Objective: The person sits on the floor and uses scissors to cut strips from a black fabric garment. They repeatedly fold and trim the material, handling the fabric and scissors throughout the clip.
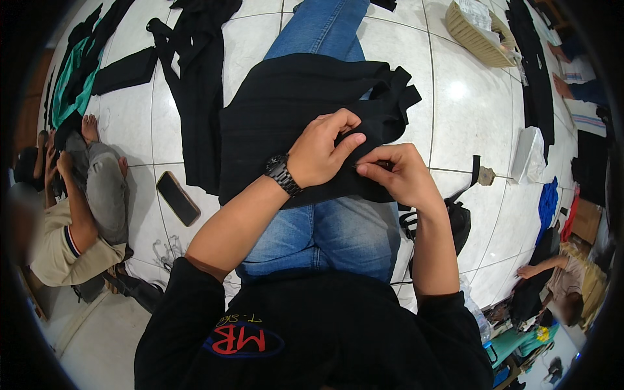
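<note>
Head view, looking down at a person seated on a tiled floor [455, 123]. At far left, a co-worker [79, 207] in a beige shirt and grey trousers sits near green cloth [77, 88]. Next come a folded black piece [127, 71] and, lower, a dark-screened phone [179, 199] lying face up. A long black garment [203, 84] is spread just beside the lap. Across the wearer's jeans [312, 237] lies the black cloth [273, 91], its right side bunched into folds. On it rests the left hand [324, 146], wearing a black watch [282, 176], fingers curled and thumb extended; whether it grips a fold cannot be told. Facing it, the right hand [392, 172] pinches a small dark object, mostly hidden, between thumb and forefinger at the cloth's right side. Farther right are a black bag [459, 224], a woven basket [481, 39] near the top, a white bag [530, 155] and blue cloth [547, 207].
</note>
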Demonstrator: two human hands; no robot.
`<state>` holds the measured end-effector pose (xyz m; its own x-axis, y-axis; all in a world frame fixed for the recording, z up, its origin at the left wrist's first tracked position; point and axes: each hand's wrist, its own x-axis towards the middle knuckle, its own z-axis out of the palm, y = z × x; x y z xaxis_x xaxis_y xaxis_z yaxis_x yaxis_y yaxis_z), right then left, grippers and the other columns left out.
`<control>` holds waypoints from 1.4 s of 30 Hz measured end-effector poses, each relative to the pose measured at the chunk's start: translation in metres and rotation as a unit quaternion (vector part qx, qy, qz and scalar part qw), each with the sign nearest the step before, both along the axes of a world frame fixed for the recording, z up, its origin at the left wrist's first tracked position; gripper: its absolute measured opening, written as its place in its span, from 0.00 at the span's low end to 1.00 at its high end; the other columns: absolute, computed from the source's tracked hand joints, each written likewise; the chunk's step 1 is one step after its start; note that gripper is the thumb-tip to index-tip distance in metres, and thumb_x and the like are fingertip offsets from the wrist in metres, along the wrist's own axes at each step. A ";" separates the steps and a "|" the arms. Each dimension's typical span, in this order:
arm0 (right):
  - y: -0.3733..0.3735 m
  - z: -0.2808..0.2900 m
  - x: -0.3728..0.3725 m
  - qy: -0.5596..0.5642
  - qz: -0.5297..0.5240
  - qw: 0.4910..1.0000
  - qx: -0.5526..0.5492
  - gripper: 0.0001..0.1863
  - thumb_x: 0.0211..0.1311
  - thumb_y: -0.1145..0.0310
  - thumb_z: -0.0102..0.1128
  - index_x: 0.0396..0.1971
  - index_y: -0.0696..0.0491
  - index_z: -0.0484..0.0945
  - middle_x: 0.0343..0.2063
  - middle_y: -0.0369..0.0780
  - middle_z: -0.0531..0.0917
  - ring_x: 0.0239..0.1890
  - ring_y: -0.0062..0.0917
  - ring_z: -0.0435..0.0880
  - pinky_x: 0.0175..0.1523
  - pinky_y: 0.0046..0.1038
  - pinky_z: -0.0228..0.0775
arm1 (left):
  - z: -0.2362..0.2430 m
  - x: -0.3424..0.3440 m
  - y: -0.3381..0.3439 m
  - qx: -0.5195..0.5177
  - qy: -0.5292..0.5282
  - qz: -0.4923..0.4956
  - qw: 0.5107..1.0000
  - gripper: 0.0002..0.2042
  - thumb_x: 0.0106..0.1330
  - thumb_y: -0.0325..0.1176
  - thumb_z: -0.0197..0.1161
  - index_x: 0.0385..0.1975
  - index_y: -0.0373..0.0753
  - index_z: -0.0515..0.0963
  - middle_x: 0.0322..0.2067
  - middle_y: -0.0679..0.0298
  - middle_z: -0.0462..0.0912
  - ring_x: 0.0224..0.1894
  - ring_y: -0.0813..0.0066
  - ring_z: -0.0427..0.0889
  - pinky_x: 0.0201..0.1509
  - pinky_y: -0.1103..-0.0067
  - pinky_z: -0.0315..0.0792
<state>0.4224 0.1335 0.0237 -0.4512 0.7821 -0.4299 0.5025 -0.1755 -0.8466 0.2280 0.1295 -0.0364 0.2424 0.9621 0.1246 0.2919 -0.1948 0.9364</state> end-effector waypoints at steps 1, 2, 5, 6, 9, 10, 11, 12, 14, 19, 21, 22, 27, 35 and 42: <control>0.000 -0.001 0.000 -0.001 0.004 1.000 -0.002 0.04 0.58 0.77 0.69 0.33 0.61 0.86 0.24 0.36 0.85 0.27 0.13 0.78 0.33 0.19 0.69 | -0.001 0.000 0.000 0.005 0.000 0.001 1.000 0.11 0.69 0.34 0.63 0.40 0.32 0.74 0.29 0.55 0.82 0.34 0.65 0.84 0.39 0.75 0.74; 0.000 -0.002 0.001 -0.001 0.008 1.000 -0.003 0.04 0.58 0.77 0.69 0.33 0.61 0.86 0.25 0.36 0.86 0.28 0.13 0.79 0.34 0.18 0.70 | -0.002 0.000 0.000 0.010 -0.001 0.001 1.000 0.10 0.69 0.33 0.63 0.40 0.32 0.74 0.29 0.55 0.82 0.34 0.65 0.84 0.39 0.76 0.74; -0.003 -0.005 0.004 0.022 0.015 0.999 -0.018 0.08 0.56 0.79 0.69 0.37 0.61 0.85 0.30 0.37 0.86 0.32 0.14 0.81 0.39 0.19 0.73 | -0.003 0.000 0.000 -0.001 -0.007 -0.003 1.000 0.10 0.69 0.33 0.63 0.40 0.32 0.74 0.29 0.56 0.81 0.34 0.68 0.84 0.40 0.77 0.74; -0.004 -0.006 0.007 0.034 0.018 0.999 -0.025 0.10 0.56 0.79 0.69 0.39 0.61 0.85 0.32 0.38 0.87 0.33 0.15 0.82 0.40 0.19 0.74 | -0.002 -0.001 0.000 -0.008 -0.012 -0.004 1.000 0.10 0.69 0.33 0.63 0.40 0.32 0.74 0.29 0.56 0.81 0.34 0.69 0.83 0.40 0.77 0.74; -0.005 -0.015 0.027 0.082 0.035 0.996 -0.011 0.15 0.55 0.81 0.68 0.45 0.61 0.83 0.39 0.39 0.86 0.37 0.16 0.83 0.45 0.19 0.75 | 0.003 -0.001 0.000 -0.028 -0.032 -0.004 0.999 0.10 0.70 0.32 0.62 0.40 0.32 0.74 0.29 0.58 0.81 0.34 0.72 0.82 0.40 0.77 0.74; -0.008 -0.019 0.027 0.093 0.019 0.995 -0.007 0.16 0.56 0.81 0.68 0.45 0.61 0.82 0.39 0.39 0.85 0.37 0.16 0.83 0.44 0.19 0.75 | 0.004 -0.001 0.000 -0.035 -0.042 -0.003 0.999 0.09 0.70 0.32 0.62 0.41 0.32 0.74 0.29 0.58 0.81 0.34 0.73 0.82 0.40 0.77 0.74; -0.013 -0.024 0.027 0.104 0.003 0.995 -0.002 0.16 0.56 0.81 0.68 0.46 0.61 0.82 0.39 0.38 0.84 0.36 0.16 0.82 0.44 0.19 0.75 | 0.004 -0.001 0.000 -0.042 -0.052 -0.002 0.998 0.09 0.70 0.32 0.62 0.41 0.32 0.74 0.29 0.59 0.81 0.34 0.74 0.82 0.40 0.77 0.74; -0.017 -0.025 0.025 0.113 -0.014 0.993 0.000 0.16 0.56 0.81 0.68 0.46 0.61 0.81 0.39 0.38 0.84 0.36 0.15 0.81 0.43 0.19 0.75 | 0.004 0.000 0.000 -0.045 -0.053 -0.003 0.998 0.09 0.70 0.32 0.62 0.41 0.32 0.74 0.30 0.59 0.82 0.34 0.74 0.82 0.40 0.77 0.74; -0.025 -0.022 0.015 0.103 -0.047 0.993 -0.030 0.13 0.58 0.73 0.69 0.42 0.61 0.82 0.34 0.38 0.83 0.33 0.19 0.80 0.40 0.23 0.73 | 0.004 -0.001 0.001 -0.053 -0.056 -0.006 0.997 0.09 0.70 0.32 0.62 0.41 0.32 0.74 0.31 0.59 0.82 0.35 0.75 0.82 0.41 0.78 0.73; -0.038 -0.021 -0.001 0.004 -0.078 0.996 -0.048 0.10 0.61 0.67 0.68 0.34 0.59 0.83 0.18 0.35 0.76 0.23 0.19 0.71 0.31 0.25 0.65 | 0.004 0.002 0.001 -0.030 -0.011 0.091 0.995 0.09 0.69 0.32 0.62 0.40 0.32 0.74 0.26 0.58 0.81 0.29 0.75 0.80 0.36 0.78 0.72; -0.054 -0.013 -0.004 -0.026 -0.066 0.996 -0.052 0.10 0.61 0.66 0.67 0.31 0.58 0.83 0.14 0.35 0.71 0.21 0.19 0.67 0.29 0.26 0.62 | 0.007 0.007 0.003 -0.045 -0.001 0.157 0.987 0.09 0.69 0.32 0.62 0.38 0.32 0.74 0.21 0.58 0.78 0.23 0.76 0.76 0.30 0.78 0.70; -0.060 -0.013 -0.008 -0.018 -0.081 0.996 -0.041 0.09 0.62 0.67 0.67 0.29 0.58 0.82 0.14 0.32 0.69 0.21 0.16 0.64 0.28 0.24 0.59 | 0.004 0.008 0.002 -0.028 -0.008 0.154 0.988 0.09 0.69 0.32 0.62 0.38 0.32 0.74 0.21 0.58 0.78 0.23 0.77 0.76 0.30 0.78 0.69; -0.064 -0.029 -0.015 0.047 -0.177 0.983 0.022 0.13 0.56 0.67 0.73 0.38 0.58 0.84 0.24 0.39 0.79 0.30 0.22 0.77 0.38 0.25 0.69 | 0.002 0.004 0.006 -0.024 -0.044 0.143 0.988 0.08 0.70 0.32 0.62 0.38 0.33 0.74 0.22 0.62 0.80 0.25 0.82 0.74 0.30 0.81 0.68; -0.031 -0.027 -0.025 0.101 -0.138 0.985 -0.020 0.15 0.57 0.70 0.71 0.42 0.60 0.81 0.27 0.35 0.82 0.33 0.19 0.79 0.42 0.22 0.71 | -0.004 0.003 0.003 -0.049 -0.059 0.121 0.990 0.08 0.71 0.32 0.60 0.39 0.33 0.74 0.24 0.65 0.81 0.27 0.85 0.74 0.33 0.82 0.68; -0.022 -0.047 0.046 0.036 -0.375 0.925 -0.056 0.13 0.67 0.60 0.61 0.31 0.55 0.78 0.18 0.28 0.72 0.19 0.11 0.67 0.22 0.19 0.55 | 0.002 0.003 0.002 -0.035 -0.073 0.120 0.989 0.10 0.71 0.33 0.60 0.39 0.32 0.73 0.26 0.53 0.83 0.26 0.65 0.82 0.32 0.76 0.72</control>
<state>0.4679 0.1114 -0.0228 0.1693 0.8391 -0.5169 0.1469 -0.5401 -0.8287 0.2312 0.1314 -0.0348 -0.0105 0.9973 0.0726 0.1828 -0.0694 0.9807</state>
